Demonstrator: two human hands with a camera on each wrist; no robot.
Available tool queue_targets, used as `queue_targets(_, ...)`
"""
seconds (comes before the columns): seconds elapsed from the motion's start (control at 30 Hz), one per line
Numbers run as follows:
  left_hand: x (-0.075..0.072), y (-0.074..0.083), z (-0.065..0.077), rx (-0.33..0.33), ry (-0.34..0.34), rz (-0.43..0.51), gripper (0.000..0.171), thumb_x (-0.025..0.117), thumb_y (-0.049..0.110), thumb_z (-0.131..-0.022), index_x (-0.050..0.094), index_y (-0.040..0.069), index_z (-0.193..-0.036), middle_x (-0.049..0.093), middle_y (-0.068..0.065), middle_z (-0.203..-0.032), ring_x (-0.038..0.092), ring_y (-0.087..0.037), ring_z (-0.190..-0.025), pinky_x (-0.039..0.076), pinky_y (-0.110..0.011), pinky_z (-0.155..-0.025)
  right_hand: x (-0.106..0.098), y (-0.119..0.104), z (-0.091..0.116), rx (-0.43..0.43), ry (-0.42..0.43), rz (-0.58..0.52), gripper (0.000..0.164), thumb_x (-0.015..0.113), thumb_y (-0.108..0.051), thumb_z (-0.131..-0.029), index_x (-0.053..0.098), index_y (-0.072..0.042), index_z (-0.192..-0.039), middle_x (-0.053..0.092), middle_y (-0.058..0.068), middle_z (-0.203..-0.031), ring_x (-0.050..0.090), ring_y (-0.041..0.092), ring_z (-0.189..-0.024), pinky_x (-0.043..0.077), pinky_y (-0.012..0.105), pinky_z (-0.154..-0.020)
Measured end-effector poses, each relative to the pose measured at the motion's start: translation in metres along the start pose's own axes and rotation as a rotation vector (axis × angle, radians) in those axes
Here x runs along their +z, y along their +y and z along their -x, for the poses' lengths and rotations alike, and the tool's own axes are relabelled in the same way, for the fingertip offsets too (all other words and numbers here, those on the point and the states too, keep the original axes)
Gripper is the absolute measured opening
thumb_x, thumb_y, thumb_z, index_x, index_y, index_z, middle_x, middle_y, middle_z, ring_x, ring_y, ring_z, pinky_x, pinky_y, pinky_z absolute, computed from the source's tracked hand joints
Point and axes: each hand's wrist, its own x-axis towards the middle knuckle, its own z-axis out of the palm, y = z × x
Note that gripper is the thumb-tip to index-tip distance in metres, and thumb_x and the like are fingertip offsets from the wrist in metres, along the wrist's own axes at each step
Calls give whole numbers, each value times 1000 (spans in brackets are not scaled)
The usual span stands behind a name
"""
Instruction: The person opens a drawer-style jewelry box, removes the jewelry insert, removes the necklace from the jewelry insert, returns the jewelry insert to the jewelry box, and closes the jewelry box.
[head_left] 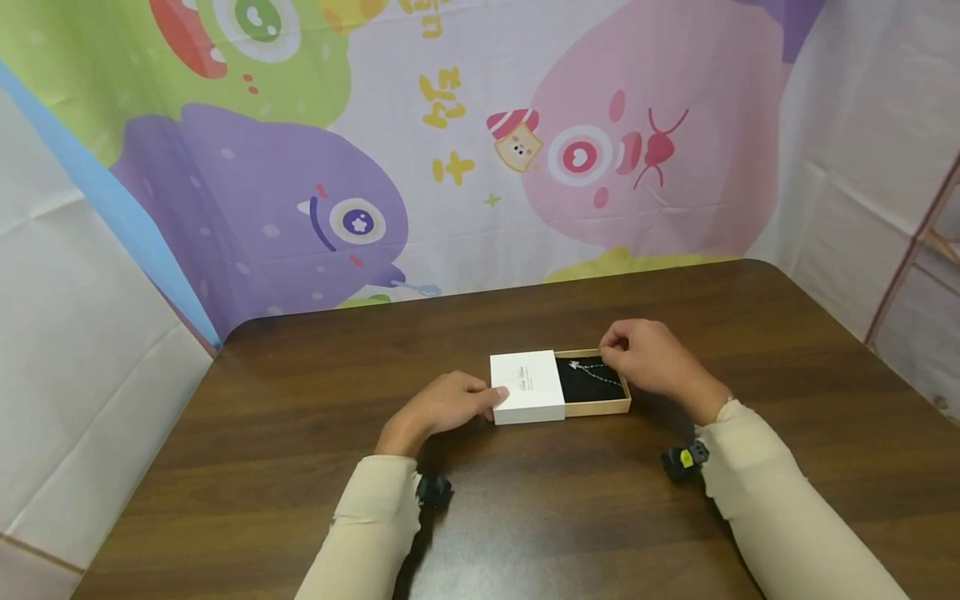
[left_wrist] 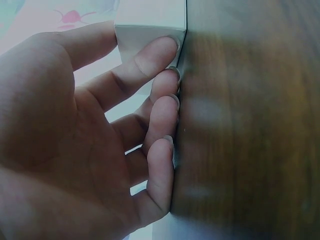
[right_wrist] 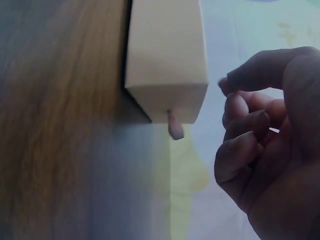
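Observation:
A white sliding box sleeve point(head_left: 527, 385) with small gold print lies on the table. My left hand point(head_left: 453, 402) grips its left end, thumb on top, with a finger against the end face in the left wrist view. Out of its right side extends a tan drawer point(head_left: 597, 409) with a black pad point(head_left: 585, 387) inside. A silver necklace point(head_left: 576, 365) with a small pendant rests on the pad, its chain running rightward. My right hand point(head_left: 648, 357) is over the drawer's far right corner, fingers curled, fingertips close together; no held thing shows between them.
A small brown pull tab point(right_wrist: 175, 127) sticks out of the drawer's end face. The box stands on a dark wooden table point(head_left: 562, 517). Behind the table hangs a cloth point(head_left: 465, 233) printed with cartoon monsters.

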Motion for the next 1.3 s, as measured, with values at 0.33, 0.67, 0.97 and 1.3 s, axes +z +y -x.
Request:
queue_targets(0.33,-1,0,0,0,0,6,43,57,50,-99,72,15,-79,67,2,-88,57,-18,-81,44,-36,-76,5,-20,2,-49,-112,97,12,66,-16,-92,69,-12,-80,59,-3,-70,51,13,-60,43,33,-59)
queue_targets(0.67,0,-1,-2,8,-1,-9,43,56,52,-99,72,17,-79,68,3,-89,57,-18,-82,44,-36,-77,9,-29,5,22,-224,136,24,72,-28,-93,65,-18,-72,51,-5,-61,46,12,-53,38,32,-53)
queue_targets(0.97,-1,-1,-2,11,-1,-17,43,55,52,-99,72,17,-78,68,4,-89,58,-18,-83,45,-36,-77,11,-31,7,72,-250,192,40,74,-39,-90,58,-18,-61,43,-8,-55,42,10,-50,35,30,-51)
queue_targets(1.3,0,-3,-2,4,4,-11,43,56,51,-99,71,17,-79,68,3,-88,57,-18,-81,44,-36,-76,19,-39,7,127,-205,293,56,77,-51,-83,46,-19,-50,31,-11,-49,31,9,-47,27,29,-45)
